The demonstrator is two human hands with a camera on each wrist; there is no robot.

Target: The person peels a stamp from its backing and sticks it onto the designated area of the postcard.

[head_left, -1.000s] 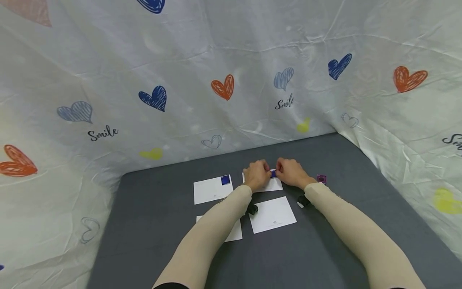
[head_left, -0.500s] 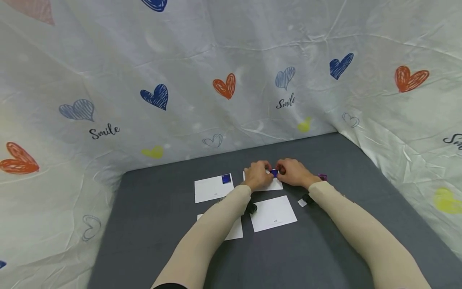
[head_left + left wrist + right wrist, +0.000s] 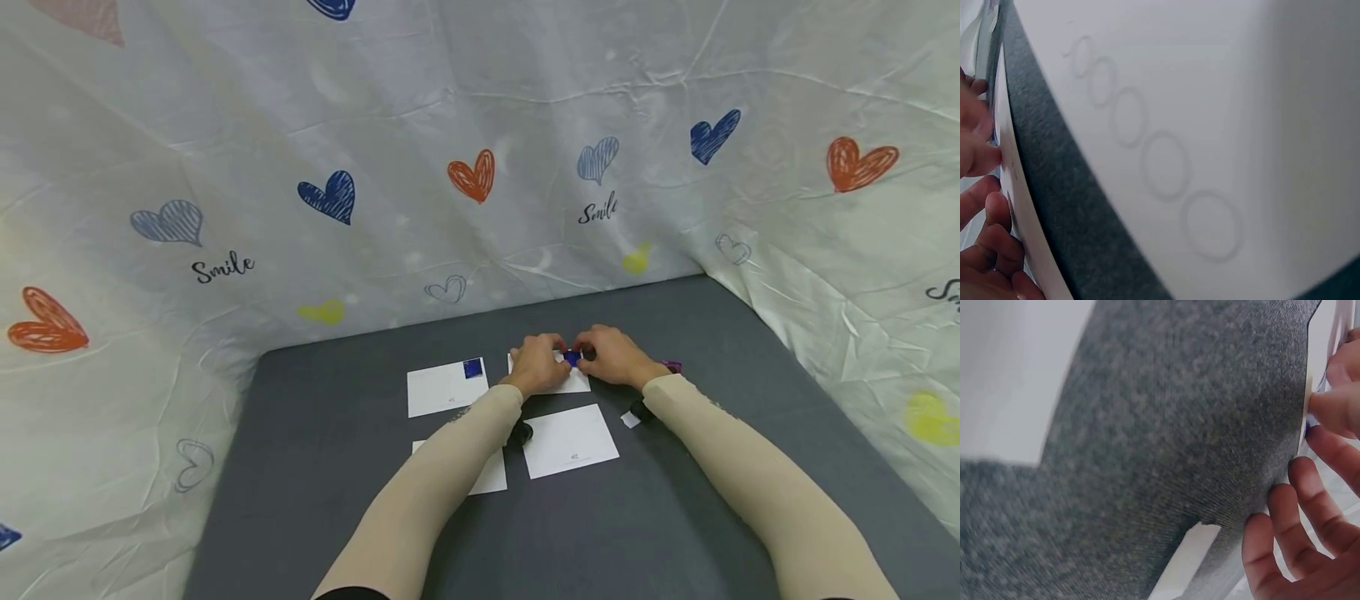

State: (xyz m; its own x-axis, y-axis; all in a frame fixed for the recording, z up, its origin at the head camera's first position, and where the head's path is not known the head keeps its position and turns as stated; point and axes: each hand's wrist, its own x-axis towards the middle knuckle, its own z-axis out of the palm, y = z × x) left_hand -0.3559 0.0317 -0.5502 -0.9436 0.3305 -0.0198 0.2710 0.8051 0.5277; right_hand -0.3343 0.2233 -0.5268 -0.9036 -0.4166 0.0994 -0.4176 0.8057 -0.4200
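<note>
Both hands meet at the upper right corner of the far right white card (image 3: 555,383) in the head view. A small blue stamp (image 3: 572,358) lies between their fingertips there. My left hand (image 3: 536,365) pinches the stamp's left side with thumb and forefinger. On its right side, my right hand (image 3: 611,357) pinches it the same way, the other fingers loosely bent. The hands hide parts of the stamp and card. To the left, another white card (image 3: 442,393) bears a blue stamp (image 3: 472,367) in its upper right corner.
Nearer lie a white card (image 3: 570,442) and another card (image 3: 491,475) partly under the left forearm. A purple piece (image 3: 672,367) shows behind the right wrist, and a small white scrap (image 3: 631,419) below it. A curtain with hearts (image 3: 405,208) borders the grey table (image 3: 315,483).
The right thumb and forefinger have spread apart around the stamp's right side. The right wrist has shifted slightly and covers more of the purple piece. The head view has moved a little.
</note>
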